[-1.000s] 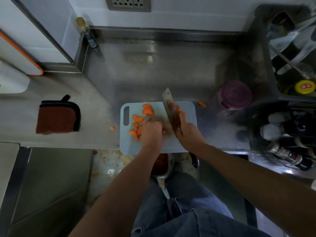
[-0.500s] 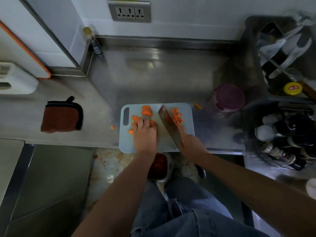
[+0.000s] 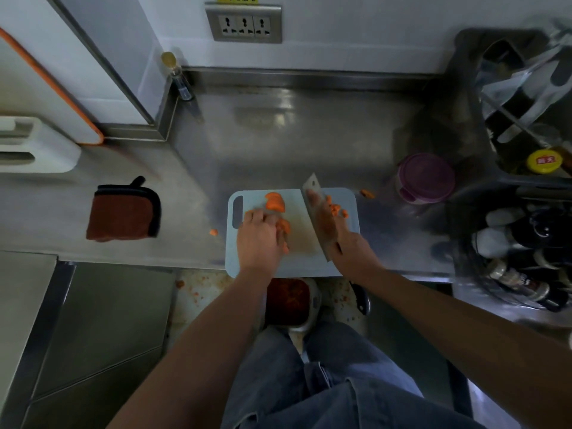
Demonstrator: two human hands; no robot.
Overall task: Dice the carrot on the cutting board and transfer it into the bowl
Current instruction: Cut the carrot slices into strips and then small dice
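A pale blue cutting board (image 3: 349, 199) lies on the steel counter's front edge. Orange carrot slices (image 3: 275, 202) lie at its far middle, and small diced bits (image 3: 335, 209) sit on its right side. My left hand (image 3: 261, 239) covers the left half, fingers curled over carrot pieces (image 3: 285, 226) under it. My right hand (image 3: 349, 252) grips a cleaver (image 3: 315, 212) whose blade stands on the board between the slices and the dice. A bowl (image 3: 311, 317) holding orange-red bits sits below the counter edge, between my knees.
A purple-lidded tub (image 3: 425, 178) stands right of the board; a rack of bottles (image 3: 526, 258) fills the far right. A brown cloth (image 3: 123, 212) lies left. Stray carrot bits (image 3: 213, 232) dot the counter; another piece (image 3: 366, 193) lies near the tub.
The cleaver swung from a slanted lie across the board to stand edge-down further right. My left hand shifted slightly, still covering the carrot pieces. The camera view tilted a little.
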